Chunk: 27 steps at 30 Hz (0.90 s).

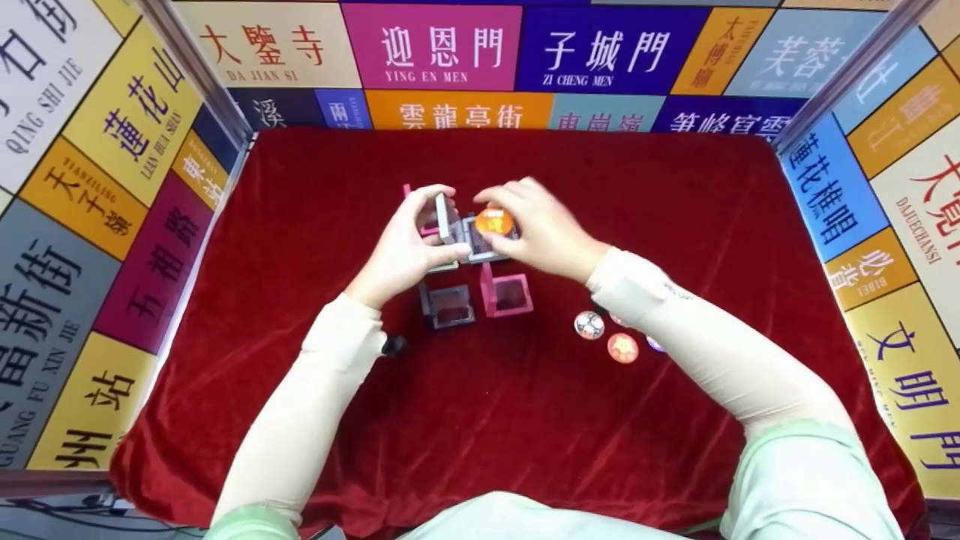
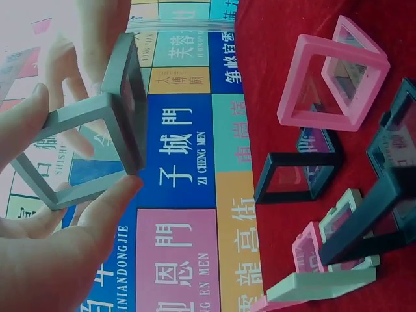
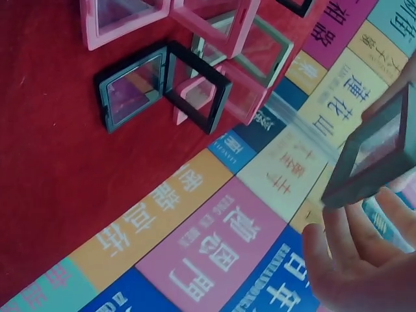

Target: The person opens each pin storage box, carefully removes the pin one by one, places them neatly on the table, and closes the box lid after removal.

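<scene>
My left hand [image 1: 401,244] grips a grey hinged display frame [image 2: 120,110], which stands unfolded with its two halves at an angle. Thumb and fingers hold its edges in the left wrist view. Above one half, my right hand [image 1: 551,232] pinches a round orange badge [image 1: 493,222]. Whether the badge touches the film inside the frame, I cannot tell. In the right wrist view the grey frame [image 3: 351,156] appears beside the fingers [image 3: 354,237], and the badge is hidden there.
Below the hands stand an unfolded pink frame [image 1: 529,295] and a dark frame [image 1: 453,325]. More pink, black and pale green frames [image 2: 325,286] cluster at left. Several round badges, including a red one [image 1: 622,348], lie by the right forearm. Lettered panels [image 1: 442,45] wall the red cloth [image 1: 315,187].
</scene>
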Motion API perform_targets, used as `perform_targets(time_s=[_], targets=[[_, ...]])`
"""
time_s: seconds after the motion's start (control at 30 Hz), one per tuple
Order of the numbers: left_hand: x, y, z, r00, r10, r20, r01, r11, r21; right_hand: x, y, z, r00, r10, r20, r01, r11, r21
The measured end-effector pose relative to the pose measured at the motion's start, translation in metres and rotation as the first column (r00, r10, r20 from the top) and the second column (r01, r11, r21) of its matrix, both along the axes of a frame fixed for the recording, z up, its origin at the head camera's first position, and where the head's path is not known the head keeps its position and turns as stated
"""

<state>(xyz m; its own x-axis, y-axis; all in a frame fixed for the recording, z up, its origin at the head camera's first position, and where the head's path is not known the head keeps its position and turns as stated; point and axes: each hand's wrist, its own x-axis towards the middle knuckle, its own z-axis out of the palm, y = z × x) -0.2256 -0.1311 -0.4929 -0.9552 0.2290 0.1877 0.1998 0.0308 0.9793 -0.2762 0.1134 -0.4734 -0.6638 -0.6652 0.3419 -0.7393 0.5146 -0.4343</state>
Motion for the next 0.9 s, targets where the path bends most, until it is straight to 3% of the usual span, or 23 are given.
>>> perform_targets(time_s=[0.2, 0.37, 0.5, 0.63, 0.77, 0.9], targets=[[0.000, -0.001, 0.000, 1.000, -0.021, 0.001, 0.021, 1.000, 0.011, -0.012, 0.037, 0.008, 0.995, -0.062, 0.078, 0.069, 0.993, -0.094], [-0.001, -0.004, -0.003, 1.000, 0.002, 0.018, -0.002, 1.000, 0.007, -0.023, 0.086, 0.004, 0.989, -0.134, 0.071, 0.136, 0.990, -0.029], [-0.001, -0.008, -0.003, 0.999, 0.027, 0.042, -0.028, 1.000, 0.007, -0.032, 0.136, -0.019, 0.976, -0.213, 0.045, 0.209, 0.974, 0.082], [-0.002, -0.011, -0.004, 0.997, 0.049, 0.056, -0.048, 0.999, -0.025, -0.035, 0.174, -0.048, 0.954, -0.287, 0.080, 0.263, 0.937, 0.229], [-0.007, -0.006, -0.004, 0.997, 0.051, 0.057, -0.045, 0.995, -0.092, -0.033, 0.190, -0.068, 0.937, -0.330, 0.115, 0.268, 0.890, 0.370], [-0.016, 0.002, -0.005, 0.996, 0.039, 0.076, -0.026, 0.985, -0.170, -0.027, 0.192, -0.083, 0.944, -0.315, 0.094, 0.238, 0.853, 0.464]])
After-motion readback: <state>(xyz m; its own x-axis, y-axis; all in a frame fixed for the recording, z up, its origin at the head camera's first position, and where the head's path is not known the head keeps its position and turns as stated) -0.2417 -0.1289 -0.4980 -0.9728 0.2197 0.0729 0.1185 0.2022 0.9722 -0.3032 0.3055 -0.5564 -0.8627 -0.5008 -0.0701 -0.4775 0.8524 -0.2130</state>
